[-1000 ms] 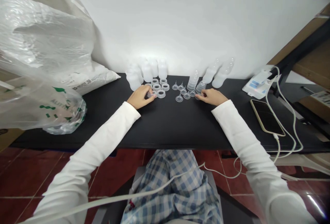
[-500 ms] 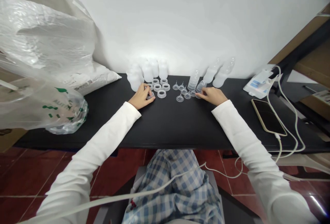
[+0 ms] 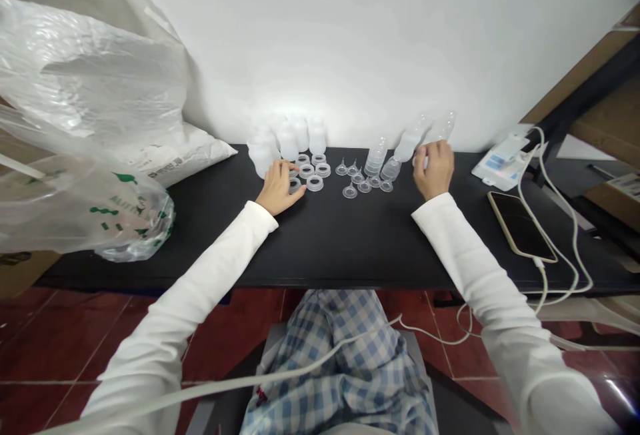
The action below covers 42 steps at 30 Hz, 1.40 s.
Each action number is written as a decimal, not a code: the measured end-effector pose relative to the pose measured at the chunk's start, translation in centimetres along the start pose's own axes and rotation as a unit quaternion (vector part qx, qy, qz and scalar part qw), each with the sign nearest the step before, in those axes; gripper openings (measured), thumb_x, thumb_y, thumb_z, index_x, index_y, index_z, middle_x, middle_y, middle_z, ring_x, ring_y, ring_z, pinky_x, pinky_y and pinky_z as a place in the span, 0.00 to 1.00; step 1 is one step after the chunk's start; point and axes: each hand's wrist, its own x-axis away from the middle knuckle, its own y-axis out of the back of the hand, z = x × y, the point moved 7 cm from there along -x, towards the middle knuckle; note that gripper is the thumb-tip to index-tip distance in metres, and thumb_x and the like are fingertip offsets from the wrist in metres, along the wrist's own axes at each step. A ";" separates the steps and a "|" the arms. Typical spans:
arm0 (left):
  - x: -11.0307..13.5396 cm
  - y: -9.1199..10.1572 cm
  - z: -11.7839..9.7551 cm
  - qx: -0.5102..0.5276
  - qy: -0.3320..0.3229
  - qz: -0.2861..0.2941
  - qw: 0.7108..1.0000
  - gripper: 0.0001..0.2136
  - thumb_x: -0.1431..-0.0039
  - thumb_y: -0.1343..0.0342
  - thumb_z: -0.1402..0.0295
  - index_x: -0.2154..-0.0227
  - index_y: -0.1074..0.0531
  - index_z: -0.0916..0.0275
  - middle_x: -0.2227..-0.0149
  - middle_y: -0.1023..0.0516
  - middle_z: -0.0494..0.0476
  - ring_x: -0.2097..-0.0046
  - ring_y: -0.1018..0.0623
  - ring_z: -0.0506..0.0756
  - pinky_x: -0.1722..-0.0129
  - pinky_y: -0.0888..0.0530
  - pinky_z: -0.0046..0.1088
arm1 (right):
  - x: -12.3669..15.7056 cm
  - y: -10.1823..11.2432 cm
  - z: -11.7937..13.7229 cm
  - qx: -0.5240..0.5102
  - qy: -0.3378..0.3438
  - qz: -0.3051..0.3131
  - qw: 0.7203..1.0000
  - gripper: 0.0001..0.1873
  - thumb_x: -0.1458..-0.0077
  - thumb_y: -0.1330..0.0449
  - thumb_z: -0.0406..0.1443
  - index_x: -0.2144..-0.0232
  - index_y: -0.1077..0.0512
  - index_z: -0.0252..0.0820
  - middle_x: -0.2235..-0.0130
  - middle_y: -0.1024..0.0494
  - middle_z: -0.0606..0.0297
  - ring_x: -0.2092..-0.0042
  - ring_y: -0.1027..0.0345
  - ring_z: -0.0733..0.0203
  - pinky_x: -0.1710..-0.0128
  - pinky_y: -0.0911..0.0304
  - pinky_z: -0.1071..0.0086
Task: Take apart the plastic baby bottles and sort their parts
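Note:
My left hand (image 3: 278, 188), fingers apart, rests over the near left edge of a group of translucent screw rings (image 3: 315, 183), touching or just above one. White plastic bottles (image 3: 287, 141) stand behind it by the wall. My right hand (image 3: 434, 171) is curled around the lower part of the rightmost baby bottle (image 3: 443, 127), which has a clear domed top; the hand hides its base. Left of it stand another domed bottle (image 3: 410, 141) and a stack of clear caps (image 3: 375, 157). Several clear discs with thin pointed stems (image 3: 350, 191) lie between the hands.
A large plastic sack (image 3: 95, 75) and a clear bag with green print (image 3: 125, 215) crowd the left side. At right are a white charger box (image 3: 501, 163), a phone (image 3: 521, 227) and white cables (image 3: 575, 235). The black table (image 3: 345, 248) meets a white wall.
My right hand has left the clear discs and moved right to the rightmost bottle, leaving a disc on the table. My left hand has loosened its fingers at the ring.

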 end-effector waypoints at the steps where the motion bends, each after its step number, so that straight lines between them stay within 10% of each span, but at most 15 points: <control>1: 0.1 0.1 -0.5 -0.009 0.000 0.001 1.000 0.22 0.40 0.42 0.60 0.47 0.34 0.64 0.45 0.32 0.72 0.44 0.28 0.70 0.43 0.31 0.53 | 0.0 0.5 -0.9 -0.003 -0.017 -0.052 0.998 0.19 0.32 0.58 0.43 0.62 0.30 0.41 0.58 0.27 0.52 0.53 0.33 0.48 0.49 0.39 0.52; 7: 0.1 -0.7 -3.5 -0.026 -0.040 0.043 0.998 0.21 0.35 0.48 0.61 0.42 0.33 0.62 0.41 0.31 0.70 0.41 0.29 0.68 0.42 0.33 0.50 | 0.2 -0.4 -6.2 -0.023 -0.117 -0.145 0.982 0.23 0.39 0.46 0.42 0.45 0.38 0.38 0.45 0.35 0.45 0.41 0.42 0.43 0.41 0.43 0.43; 20: -2.9 -6.0 -7.5 -0.034 -0.020 0.013 0.999 0.26 0.36 0.55 0.69 0.36 0.36 0.72 0.31 0.36 0.70 0.31 0.34 0.66 0.33 0.38 0.46 | 1.1 -7.1 -9.7 -0.083 -0.213 0.051 0.972 0.48 0.47 0.44 0.46 0.33 0.62 0.37 0.44 0.30 0.42 0.41 0.35 0.39 0.38 0.47 0.39; 32: -2.3 -5.2 -6.7 -0.058 0.005 -0.008 0.998 0.18 0.37 0.52 0.71 0.47 0.29 0.69 0.42 0.25 0.71 0.41 0.25 0.66 0.41 0.31 0.44 | 0.9 -4.8 -8.4 -0.051 -0.213 0.018 0.976 0.54 0.54 0.42 0.37 0.31 0.65 0.35 0.45 0.30 0.42 0.45 0.34 0.38 0.41 0.44 0.38; 42: -2.3 -4.6 -6.8 -0.007 0.014 -0.052 0.999 0.18 0.39 0.51 0.73 0.47 0.31 0.68 0.42 0.26 0.72 0.38 0.28 0.66 0.38 0.33 0.47 | -1.1 1.5 -4.8 -0.123 -0.138 -0.171 0.968 0.50 0.46 0.41 0.39 0.32 0.67 0.36 0.29 0.61 0.35 0.28 0.60 0.38 0.37 0.44 0.41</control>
